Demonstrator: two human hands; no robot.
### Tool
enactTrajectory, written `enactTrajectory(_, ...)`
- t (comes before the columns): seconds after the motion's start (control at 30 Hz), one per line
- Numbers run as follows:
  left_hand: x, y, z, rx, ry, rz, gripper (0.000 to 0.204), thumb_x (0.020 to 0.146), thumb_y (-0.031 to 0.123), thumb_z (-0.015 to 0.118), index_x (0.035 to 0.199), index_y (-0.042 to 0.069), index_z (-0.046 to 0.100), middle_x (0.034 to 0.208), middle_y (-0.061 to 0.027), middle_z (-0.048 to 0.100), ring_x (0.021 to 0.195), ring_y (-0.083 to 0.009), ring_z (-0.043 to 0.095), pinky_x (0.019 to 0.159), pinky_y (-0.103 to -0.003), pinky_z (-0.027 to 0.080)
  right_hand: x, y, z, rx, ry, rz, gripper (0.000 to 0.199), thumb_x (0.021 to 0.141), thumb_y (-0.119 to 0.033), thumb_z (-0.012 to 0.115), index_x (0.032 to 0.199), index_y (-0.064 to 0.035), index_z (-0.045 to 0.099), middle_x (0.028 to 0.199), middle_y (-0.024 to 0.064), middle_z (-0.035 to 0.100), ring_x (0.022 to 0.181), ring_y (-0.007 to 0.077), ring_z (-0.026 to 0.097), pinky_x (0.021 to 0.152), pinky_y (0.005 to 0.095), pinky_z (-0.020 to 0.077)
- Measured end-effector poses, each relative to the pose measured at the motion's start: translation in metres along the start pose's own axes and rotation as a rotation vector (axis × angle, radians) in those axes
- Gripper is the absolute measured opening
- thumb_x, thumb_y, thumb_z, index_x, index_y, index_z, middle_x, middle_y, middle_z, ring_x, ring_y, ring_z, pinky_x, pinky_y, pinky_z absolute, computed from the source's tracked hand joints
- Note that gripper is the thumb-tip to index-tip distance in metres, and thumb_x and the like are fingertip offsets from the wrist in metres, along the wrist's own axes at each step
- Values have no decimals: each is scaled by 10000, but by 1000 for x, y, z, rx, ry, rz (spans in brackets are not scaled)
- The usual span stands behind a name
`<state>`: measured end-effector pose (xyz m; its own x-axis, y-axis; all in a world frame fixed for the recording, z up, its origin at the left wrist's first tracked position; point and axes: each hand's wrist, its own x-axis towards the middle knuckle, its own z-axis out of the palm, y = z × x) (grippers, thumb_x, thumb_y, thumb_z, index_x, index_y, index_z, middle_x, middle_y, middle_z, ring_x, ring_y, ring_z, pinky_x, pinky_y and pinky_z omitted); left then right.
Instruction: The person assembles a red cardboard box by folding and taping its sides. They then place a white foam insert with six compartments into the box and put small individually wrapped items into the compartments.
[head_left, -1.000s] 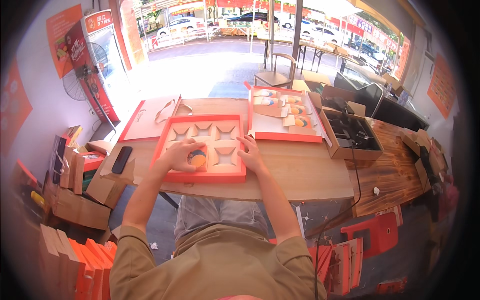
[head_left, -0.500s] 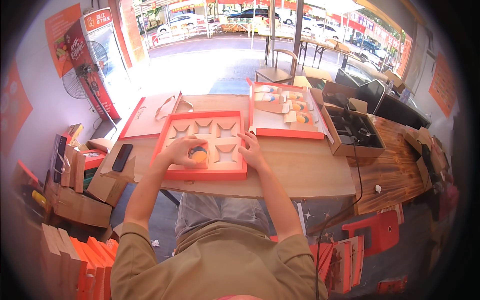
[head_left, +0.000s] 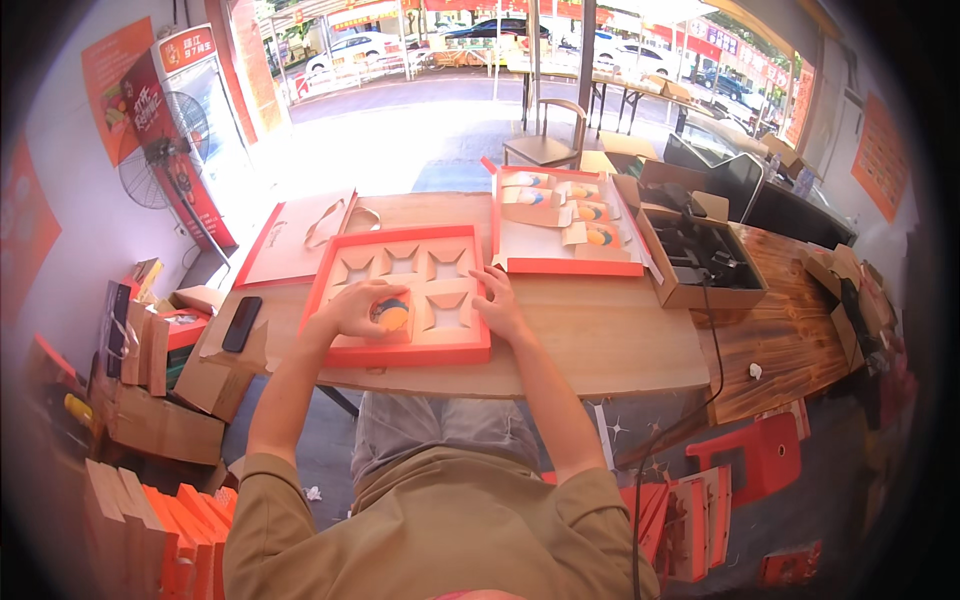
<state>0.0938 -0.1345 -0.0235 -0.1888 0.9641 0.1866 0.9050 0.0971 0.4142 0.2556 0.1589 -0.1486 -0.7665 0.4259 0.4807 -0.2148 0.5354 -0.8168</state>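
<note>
A shallow red gift box (head_left: 420, 356) with a cream insert of cut-out compartments lies on the table before me. My left hand (head_left: 358, 308) reaches over its near-left part. Its thumb and fingers close round a small packet (head_left: 394, 318) with a round orange and blue picture, seated in a near compartment. The hand covers the packet's left side. My right hand (head_left: 502, 305) grips the box's right wall, fingers bent over the rim. The other visible compartments hold nothing.
Behind to the right, an open red-edged tray (head_left: 570, 266) holds several similar packets. Beside it stands a cardboard box (head_left: 705, 290) of black items with a trailing cable. A flat red-edged bag (head_left: 295, 240) and a black phone (head_left: 243, 324) lie left.
My left hand and the packet have shifted slightly within the near compartment. My right hand stays at the right wall. The whole view has moved a little.
</note>
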Motion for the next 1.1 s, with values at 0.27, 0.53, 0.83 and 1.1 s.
enactTrajectory(0.27, 4, 27, -2, 180, -32, -98, 1004, 710, 584, 890, 1509, 42, 613, 1308, -196, 704, 1166, -363, 696, 977, -428, 567, 5, 8, -1, -41, 14, -24, 571, 868, -180, 733, 1433, -110, 695, 1565, 261, 503, 1472, 416, 485, 1221, 475, 424)
enactTrajectory(0.53, 10, 32, -10, 74, -69, -88, 963, 656, 561, 925, 1416, 25, 677, 1260, -208, 740, 1165, -369, 710, 996, -427, 565, 1, -4, 0, -30, -22, 41, 607, 873, -168, 707, 1477, -128, 666, 1620, 227, 455, 1475, 374, 486, 1191, 439, 446)
enactTrajectory(0.83, 0, 21, 4, 65, -31, -41, 976, 677, 552, 937, 1433, 17, 630, 1276, -203, 680, 1219, -394, 630, 1049, -455, 521, 0, -6, -3, -60, -64, 60, 629, 878, -174, 684, 1505, -138, 644, 1646, 227, 431, 1510, 363, 460, 1200, 435, 443)
enactTrajectory(1.1, -9, 7, 25, 229, -57, -82, 747, 1004, 593, 608, 1583, 126, 537, 1581, -216, 493, 1484, -422, 438, 1246, -502, 349, 1, 1, 1, -61, -70, 50, 618, 879, -172, 699, 1495, -136, 652, 1640, 233, 437, 1511, 378, 456, 1206, 446, 439)
